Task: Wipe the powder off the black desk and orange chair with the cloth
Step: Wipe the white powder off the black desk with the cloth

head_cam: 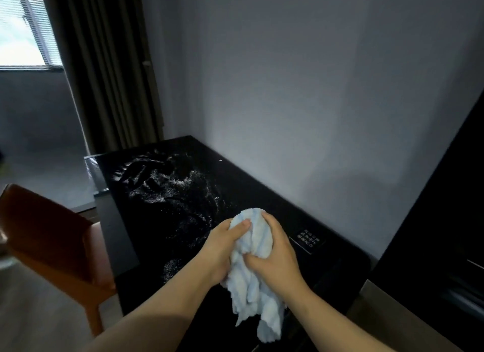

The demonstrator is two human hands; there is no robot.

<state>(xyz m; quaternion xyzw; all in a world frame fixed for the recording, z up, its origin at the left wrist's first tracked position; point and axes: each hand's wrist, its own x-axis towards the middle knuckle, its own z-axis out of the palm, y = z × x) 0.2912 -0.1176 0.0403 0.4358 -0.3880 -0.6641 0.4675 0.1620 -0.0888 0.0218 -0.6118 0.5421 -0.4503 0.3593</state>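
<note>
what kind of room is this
Likely a bedroom or hotel-type room, though that's a guess: a black desk stands against a plain grey wall, an orange chair sits beside it, and a dark curtain hangs by a window.

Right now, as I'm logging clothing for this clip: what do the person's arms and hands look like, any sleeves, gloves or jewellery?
Both are bare. The left hand and right hand wear no gloves, and no rings show. The left forearm and right forearm are uncovered to the frame's edge: no sleeve, watch or wristband is visible.
</note>
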